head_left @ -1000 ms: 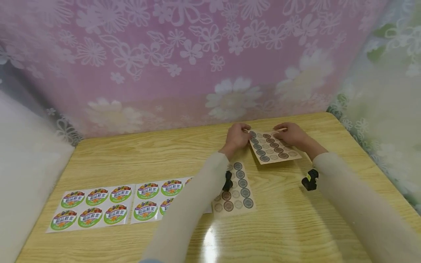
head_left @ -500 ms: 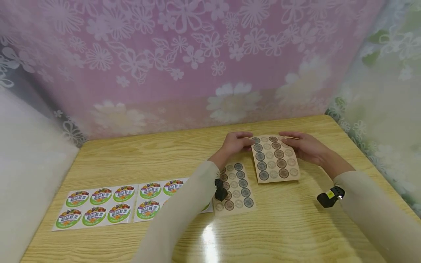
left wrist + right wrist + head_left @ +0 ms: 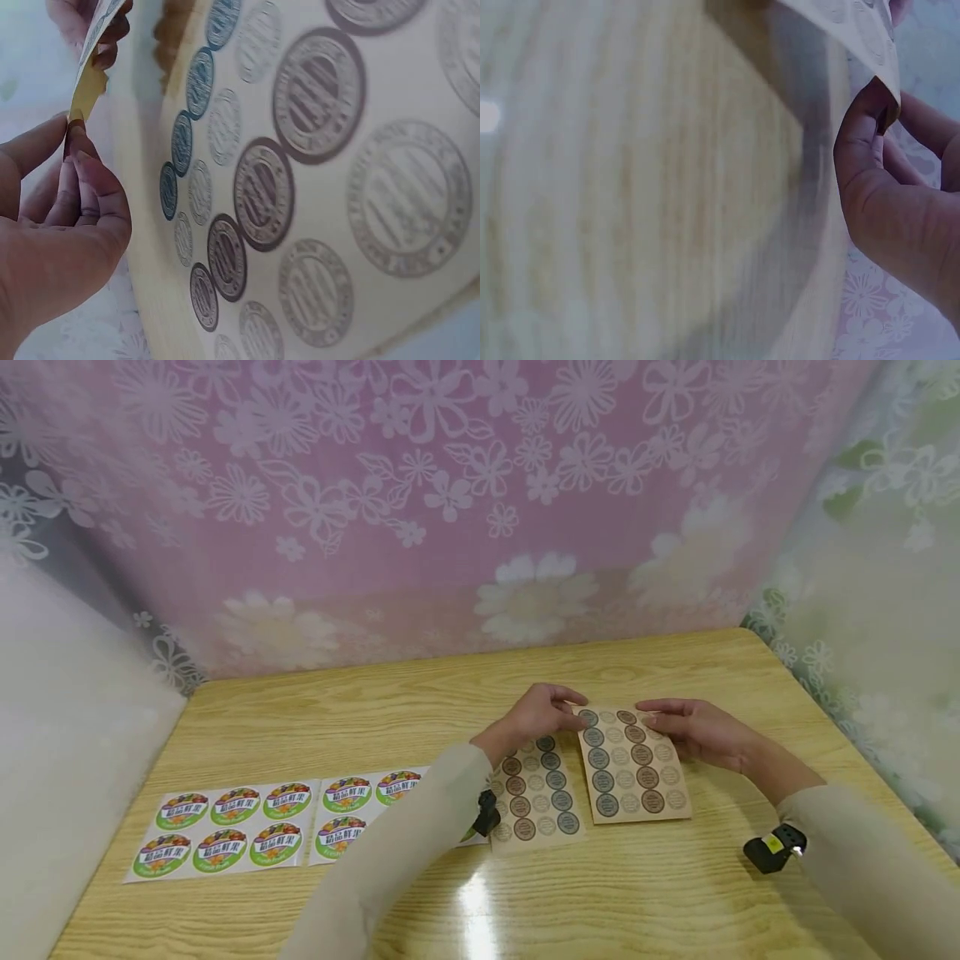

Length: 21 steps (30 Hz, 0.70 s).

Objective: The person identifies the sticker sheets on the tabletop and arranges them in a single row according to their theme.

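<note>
A tan sheet of round stickers (image 3: 621, 768), printed with blue-grey, pale and brown circles in columns, is held up by its two far corners. My left hand (image 3: 543, 712) pinches the far left corner between thumb and fingers; the left wrist view shows that hand (image 3: 71, 217) gripping the sheet's edge. The far right corner is pinched by my right hand (image 3: 705, 735), whose thumb lies on the printed face. In the right wrist view, that hand (image 3: 900, 172) bends the corner slightly. A second, similar sticker sheet (image 3: 542, 785) lies flat just left of the held one, partly under my left wrist.
Two white sheets of fruit stickers (image 3: 225, 860) lie side by side at the left of the wooden table (image 3: 360, 710); my left sleeve (image 3: 405, 843) covers part of the nearer one. A flowered curtain (image 3: 450, 527) hangs behind the table's far edge.
Both hands have brought the held sheet toward me, from near the table's far edge to beside the flat sheet. It has turned from slanted to nearly straight.
</note>
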Each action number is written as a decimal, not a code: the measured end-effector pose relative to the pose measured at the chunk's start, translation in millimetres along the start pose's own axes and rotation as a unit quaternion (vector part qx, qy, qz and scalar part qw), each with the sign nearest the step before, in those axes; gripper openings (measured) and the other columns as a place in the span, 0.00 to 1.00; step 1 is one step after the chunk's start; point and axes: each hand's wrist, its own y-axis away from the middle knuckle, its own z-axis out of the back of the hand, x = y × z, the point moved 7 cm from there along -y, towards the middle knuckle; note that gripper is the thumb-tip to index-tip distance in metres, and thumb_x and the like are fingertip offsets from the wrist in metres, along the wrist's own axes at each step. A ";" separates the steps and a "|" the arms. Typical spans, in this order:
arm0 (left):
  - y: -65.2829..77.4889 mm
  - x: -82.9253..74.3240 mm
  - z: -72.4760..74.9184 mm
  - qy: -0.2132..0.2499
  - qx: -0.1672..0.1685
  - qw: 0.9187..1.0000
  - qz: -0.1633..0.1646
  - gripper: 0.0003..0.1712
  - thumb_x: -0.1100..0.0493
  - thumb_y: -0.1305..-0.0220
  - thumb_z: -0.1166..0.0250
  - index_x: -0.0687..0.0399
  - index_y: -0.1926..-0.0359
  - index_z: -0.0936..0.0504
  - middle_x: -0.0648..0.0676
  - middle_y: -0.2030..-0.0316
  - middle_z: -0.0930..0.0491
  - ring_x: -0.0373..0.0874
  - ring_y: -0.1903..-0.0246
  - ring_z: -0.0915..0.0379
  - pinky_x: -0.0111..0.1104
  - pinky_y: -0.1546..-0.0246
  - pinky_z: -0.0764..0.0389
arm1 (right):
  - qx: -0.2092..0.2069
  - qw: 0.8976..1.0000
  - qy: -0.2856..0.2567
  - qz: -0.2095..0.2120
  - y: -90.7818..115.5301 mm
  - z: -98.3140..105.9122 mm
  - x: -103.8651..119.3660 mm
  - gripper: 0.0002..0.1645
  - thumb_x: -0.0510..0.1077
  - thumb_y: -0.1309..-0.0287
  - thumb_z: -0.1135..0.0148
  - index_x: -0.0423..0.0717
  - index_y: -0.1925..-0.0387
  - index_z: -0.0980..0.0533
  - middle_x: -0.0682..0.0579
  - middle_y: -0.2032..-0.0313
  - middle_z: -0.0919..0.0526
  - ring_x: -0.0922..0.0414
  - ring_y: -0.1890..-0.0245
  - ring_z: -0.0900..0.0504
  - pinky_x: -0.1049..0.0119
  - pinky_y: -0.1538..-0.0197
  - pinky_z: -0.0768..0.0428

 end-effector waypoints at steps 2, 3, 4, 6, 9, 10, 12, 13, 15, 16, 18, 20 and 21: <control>1.8 0.3 -0.8 -0.046 0.007 0.999 -0.007 0.22 0.63 0.40 0.32 0.60 0.44 0.21 0.52 0.69 0.23 0.52 0.66 0.25 0.35 0.66 0.24 | -0.003 1.000 0.018 0.002 0.1 -1.2 -2.6 0.38 0.42 0.29 0.49 0.32 0.28 0.54 0.51 0.51 0.20 0.53 0.55 0.19 0.58 0.54 0.20; 1.9 1.0 -1.4 -0.067 0.010 0.998 -0.009 0.22 0.62 0.40 0.32 0.59 0.44 0.21 0.52 0.70 0.24 0.51 0.67 0.25 0.33 0.68 0.25 | -0.007 1.000 0.026 0.002 -0.3 -1.5 -3.4 0.39 0.42 0.30 0.48 0.32 0.28 0.53 0.51 0.51 0.21 0.53 0.54 0.19 0.58 0.54 0.20; 2.1 1.2 -1.8 -0.087 0.011 0.996 -0.011 0.22 0.62 0.40 0.32 0.58 0.44 0.21 0.52 0.70 0.24 0.50 0.69 0.26 0.32 0.70 0.26 | -0.010 0.999 0.034 0.004 -0.9 -1.8 -3.9 0.39 0.42 0.30 0.47 0.32 0.28 0.53 0.50 0.51 0.21 0.53 0.55 0.19 0.58 0.55 0.20; 2.5 2.0 -2.6 -0.128 0.012 0.992 -0.011 0.23 0.60 0.40 0.31 0.55 0.43 0.23 0.52 0.71 0.24 0.48 0.72 0.26 0.31 0.73 0.28 | -0.016 0.999 0.050 0.006 -2.3 -2.2 -4.5 0.38 0.41 0.31 0.47 0.32 0.28 0.52 0.49 0.51 0.22 0.53 0.55 0.19 0.57 0.55 0.20; 2.8 2.7 -4.2 -0.176 0.007 0.984 -0.009 0.25 0.57 0.39 0.32 0.54 0.42 0.24 0.51 0.72 0.24 0.46 0.75 0.27 0.30 0.75 0.29 | -0.025 0.998 0.065 0.006 -4.1 -2.6 -5.3 0.38 0.40 0.31 0.47 0.32 0.29 0.51 0.46 0.52 0.23 0.53 0.55 0.19 0.57 0.55 0.20; 2.9 2.6 -4.5 -0.192 0.005 0.981 -0.008 0.25 0.57 0.39 0.32 0.54 0.41 0.24 0.50 0.72 0.24 0.44 0.76 0.28 0.30 0.76 0.29 | -0.027 0.997 0.068 0.006 -4.2 -3.1 -5.4 0.37 0.39 0.31 0.47 0.32 0.29 0.51 0.46 0.52 0.23 0.53 0.55 0.19 0.57 0.55 0.20; 3.5 2.6 -5.5 -0.216 0.001 0.976 -0.006 0.25 0.55 0.39 0.32 0.55 0.41 0.24 0.50 0.72 0.24 0.42 0.76 0.29 0.30 0.75 0.29 | -0.033 0.997 0.075 0.004 -4.2 -3.4 -5.7 0.37 0.39 0.31 0.47 0.32 0.29 0.50 0.46 0.52 0.23 0.54 0.56 0.19 0.58 0.55 0.20; 3.5 2.4 -5.8 -0.229 -0.002 0.973 -0.005 0.25 0.55 0.39 0.32 0.55 0.42 0.24 0.49 0.72 0.24 0.42 0.76 0.28 0.30 0.75 0.28 | -0.034 0.996 0.079 0.005 -4.1 -4.1 -5.3 0.37 0.40 0.31 0.47 0.32 0.29 0.50 0.46 0.53 0.23 0.54 0.56 0.19 0.58 0.55 0.20; 4.3 1.9 -5.9 -0.248 -0.008 0.969 -0.001 0.25 0.54 0.39 0.32 0.54 0.42 0.24 0.49 0.71 0.24 0.41 0.75 0.29 0.30 0.73 0.28 | -0.036 0.996 0.086 0.009 -3.6 -6.3 -4.1 0.38 0.40 0.32 0.46 0.31 0.29 0.50 0.45 0.53 0.23 0.55 0.57 0.18 0.58 0.55 0.20; 4.6 1.6 -5.7 -0.258 -0.012 0.966 0.001 0.25 0.53 0.39 0.32 0.53 0.42 0.23 0.48 0.70 0.25 0.41 0.74 0.28 0.30 0.73 0.28 | -0.037 0.995 0.090 0.010 -3.3 -7.4 -3.4 0.38 0.40 0.32 0.45 0.30 0.30 0.50 0.45 0.54 0.23 0.55 0.57 0.18 0.59 0.56 0.20; 5.5 1.1 -5.7 -0.276 -0.016 0.961 0.005 0.25 0.52 0.39 0.32 0.52 0.42 0.23 0.47 0.69 0.25 0.41 0.74 0.28 0.30 0.72 0.28 | -0.041 0.994 0.102 0.015 -2.6 -9.7 -1.7 0.38 0.40 0.33 0.44 0.29 0.30 0.49 0.44 0.55 0.23 0.55 0.58 0.18 0.58 0.56 0.19; 6.5 0.2 -6.0 -0.295 -0.018 0.955 0.006 0.25 0.51 0.40 0.32 0.51 0.43 0.23 0.46 0.68 0.25 0.40 0.73 0.28 0.30 0.71 0.28 | -0.048 0.992 0.119 0.017 -2.1 -11.0 -0.7 0.38 0.40 0.33 0.43 0.29 0.31 0.48 0.43 0.55 0.23 0.54 0.59 0.18 0.58 0.57 0.19; 6.9 -0.2 -6.2 -0.306 -0.019 0.952 0.005 0.25 0.51 0.40 0.31 0.50 0.43 0.23 0.46 0.68 0.25 0.40 0.72 0.28 0.30 0.70 0.28 | -0.053 0.990 0.130 0.017 -1.9 -11.2 -0.3 0.37 0.40 0.34 0.43 0.30 0.31 0.47 0.42 0.55 0.23 0.54 0.60 0.18 0.58 0.57 0.19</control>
